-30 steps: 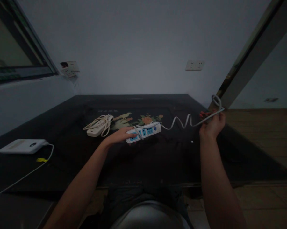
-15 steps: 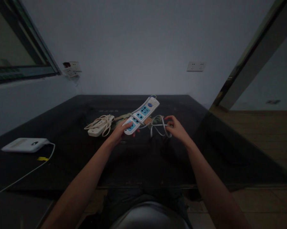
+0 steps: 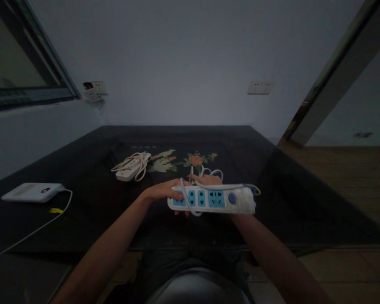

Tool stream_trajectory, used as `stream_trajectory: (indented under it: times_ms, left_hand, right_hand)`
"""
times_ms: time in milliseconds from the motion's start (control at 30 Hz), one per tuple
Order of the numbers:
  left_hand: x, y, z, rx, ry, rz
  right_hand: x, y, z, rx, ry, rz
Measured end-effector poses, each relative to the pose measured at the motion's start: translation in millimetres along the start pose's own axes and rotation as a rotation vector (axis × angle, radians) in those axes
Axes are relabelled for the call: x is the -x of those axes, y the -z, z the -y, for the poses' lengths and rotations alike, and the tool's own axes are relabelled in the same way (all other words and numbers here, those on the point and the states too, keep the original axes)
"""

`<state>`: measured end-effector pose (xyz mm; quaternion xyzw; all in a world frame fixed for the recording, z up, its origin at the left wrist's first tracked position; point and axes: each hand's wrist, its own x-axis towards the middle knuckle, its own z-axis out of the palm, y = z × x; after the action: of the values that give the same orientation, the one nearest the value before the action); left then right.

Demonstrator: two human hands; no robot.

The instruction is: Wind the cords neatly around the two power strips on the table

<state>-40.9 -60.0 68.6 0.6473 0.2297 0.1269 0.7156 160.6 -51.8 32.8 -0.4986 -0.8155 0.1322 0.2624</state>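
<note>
Held above a dark table (image 3: 114, 219), just below the center of the frame: a white power strip (image 3: 226, 200) with blue sockets, its left end clamped between thumb and fingers of the left hand (image 3: 164, 190). Around that end, a pale cord (image 3: 186, 196), looping beyond the strip beside the right hand (image 3: 208, 180); partly hidden there, fingers impossible to read as closed or apart. Left of center, a second strip (image 3: 128, 173) bundled in cord; farther left, a white device (image 3: 30, 192) with a cable (image 3: 70, 201).

Power bank (image 3: 31, 192) on left of tabletop (image 3: 91, 194); corded extension strip (image 3: 131, 169) farther back, right of it; held power strip (image 3: 211, 200) farther right; wall socket (image 3: 260, 88) behind.
</note>
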Motion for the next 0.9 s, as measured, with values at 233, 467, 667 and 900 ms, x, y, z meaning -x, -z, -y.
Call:
stream_trajectory:
  times_ms: [233,467,667,900]
  left_hand:
    - [1,4.9,-4,-0.077,0.164,0.112]
    - [-1,23.8,3,-0.141,0.013,-0.177]
    - [-11,25.0,8,-0.075,-0.138,-0.386]
    - [-3,28.4,7,0.011,-0.170,-0.346]
  right_hand:
    - [-5,30,-30,-0.036,-0.126,-0.194]
    - [-3,68,-61,-0.401,-0.095,-0.653]
    - [-1,67,-48,-0.452,-0.126,-0.895]
    - [-4,68,-71,-0.519,-0.220,-1.026]
